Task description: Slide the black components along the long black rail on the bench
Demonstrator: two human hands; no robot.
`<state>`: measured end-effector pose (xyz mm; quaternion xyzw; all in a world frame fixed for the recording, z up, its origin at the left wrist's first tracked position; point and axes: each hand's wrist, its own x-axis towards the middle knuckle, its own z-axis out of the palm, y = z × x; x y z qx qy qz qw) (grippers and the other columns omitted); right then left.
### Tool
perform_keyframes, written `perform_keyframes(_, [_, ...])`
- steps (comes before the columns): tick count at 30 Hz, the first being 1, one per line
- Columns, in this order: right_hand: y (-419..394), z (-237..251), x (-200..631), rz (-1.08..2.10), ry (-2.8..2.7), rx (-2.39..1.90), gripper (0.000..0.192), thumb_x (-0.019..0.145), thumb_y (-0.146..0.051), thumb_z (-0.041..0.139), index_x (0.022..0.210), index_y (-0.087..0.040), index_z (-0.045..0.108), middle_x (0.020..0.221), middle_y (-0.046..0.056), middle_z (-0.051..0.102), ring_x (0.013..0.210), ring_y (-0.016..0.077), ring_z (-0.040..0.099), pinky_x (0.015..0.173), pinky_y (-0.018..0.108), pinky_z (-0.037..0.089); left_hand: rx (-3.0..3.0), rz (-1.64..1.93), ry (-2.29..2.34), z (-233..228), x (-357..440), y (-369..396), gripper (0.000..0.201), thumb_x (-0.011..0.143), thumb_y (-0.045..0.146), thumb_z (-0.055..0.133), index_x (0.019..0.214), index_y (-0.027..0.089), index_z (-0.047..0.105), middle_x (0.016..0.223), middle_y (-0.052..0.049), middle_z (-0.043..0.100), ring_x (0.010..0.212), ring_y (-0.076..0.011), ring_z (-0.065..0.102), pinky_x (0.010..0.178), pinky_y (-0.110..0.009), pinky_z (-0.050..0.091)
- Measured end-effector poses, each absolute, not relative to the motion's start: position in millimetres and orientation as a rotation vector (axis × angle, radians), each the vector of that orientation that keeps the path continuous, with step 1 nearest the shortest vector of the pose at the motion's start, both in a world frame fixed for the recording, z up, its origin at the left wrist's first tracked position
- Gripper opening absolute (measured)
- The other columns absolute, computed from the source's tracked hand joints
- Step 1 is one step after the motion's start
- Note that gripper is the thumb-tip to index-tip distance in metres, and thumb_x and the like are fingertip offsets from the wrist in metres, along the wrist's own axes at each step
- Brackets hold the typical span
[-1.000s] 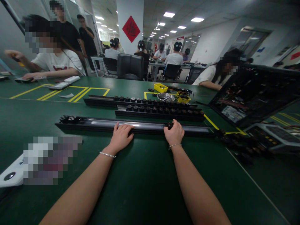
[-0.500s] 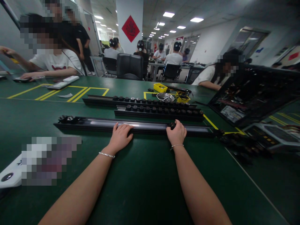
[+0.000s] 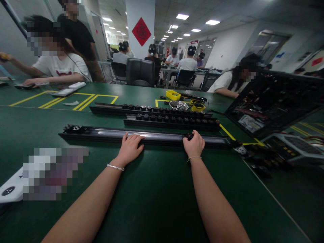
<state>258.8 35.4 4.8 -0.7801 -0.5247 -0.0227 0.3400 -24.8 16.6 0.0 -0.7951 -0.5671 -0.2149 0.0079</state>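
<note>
Blurred patch (image 3: 54, 172) sat lower left of frame on green table (image 3: 157, 202). Seated person (image 3: 59, 64) worked upper left. Two black rails with knobs (image 3: 162, 114) lay mid-frame, behind; yellow bin (image 3: 173, 95) further back. Open black case (image 3: 273, 101) at right. Long black rail (image 3: 101, 134) crossed centre. Left hand (image 3: 130, 147) lay flat on it, fingers together. Right hand (image 3: 194, 145) curled, pinching small black knob (image 3: 188, 136) on rail, right of centre.
</note>
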Motion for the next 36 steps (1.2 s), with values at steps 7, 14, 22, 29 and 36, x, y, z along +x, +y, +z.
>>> perform_keyframes(7, [36, 3, 263, -0.074, -1.334, -2.022, 0.057, 0.07, -0.025, 0.047, 0.126, -0.014, 0.046, 0.123, 0.014, 0.055, 0.119, 0.0267, 0.043, 0.104, 0.045, 0.022, -2.486, -0.675, -1.766, -1, -25, 17, 0.034, 0.082, 0.032, 0.046, 0.115, 0.027, 0.054, 0.114, -0.003, 0.064, 0.113, -0.0215, 0.052, 0.111, -0.05, 0.014])
perform_keyframes(14, [36, 3, 268, -0.09, -1.313, -2.046, 0.056, 0.069, -0.026, 0.047, 0.124, -0.015, 0.047, 0.122, 0.014, 0.056, 0.118, 0.0271, 0.044, 0.104, 0.046, 0.022, -2.484, -0.673, -1.775, -1, -25, 18, 0.034, 0.082, 0.032, 0.046, 0.115, 0.028, 0.055, 0.114, -0.004, 0.064, 0.113, -0.0218, 0.052, 0.111, -0.05, 0.014])
perform_keyframes(22, [34, 6, 270, -0.073, -1.272, -2.042, 0.058, 0.068, -0.025, 0.048, 0.124, -0.013, 0.047, 0.122, 0.014, 0.056, 0.119, 0.0274, 0.044, 0.105, 0.045, 0.022, -2.48, -0.664, -1.766, -1, -25, 17, 0.033, 0.083, 0.032, 0.046, 0.115, 0.028, 0.054, 0.115, -0.003, 0.064, 0.113, -0.0212, 0.052, 0.111, -0.05, 0.014])
perform_keyframes(29, [33, 7, 270, -0.073, -1.261, -2.043, 0.058, 0.068, -0.026, 0.049, 0.125, -0.014, 0.047, 0.123, 0.014, 0.055, 0.119, 0.0278, 0.044, 0.105, 0.046, 0.021, -2.483, -0.666, -1.77, 0, -25, 16, 0.033, 0.083, 0.032, 0.045, 0.115, 0.028, 0.054, 0.115, -0.003, 0.064, 0.114, -0.0212, 0.052, 0.111, -0.05, 0.014])
perform_keyframes(36, [35, 4, 272, -0.084, -1.249, -2.023, 0.058, 0.067, -0.027, 0.049, 0.123, -0.014, 0.048, 0.121, 0.013, 0.056, 0.117, 0.0276, 0.044, 0.104, 0.045, 0.022, -2.486, -0.678, -1.766, 0, -25, 17, 0.034, 0.083, 0.032, 0.046, 0.115, 0.027, 0.054, 0.115, -0.003, 0.063, 0.113, -0.0216, 0.052, 0.111, -0.051, 0.014])
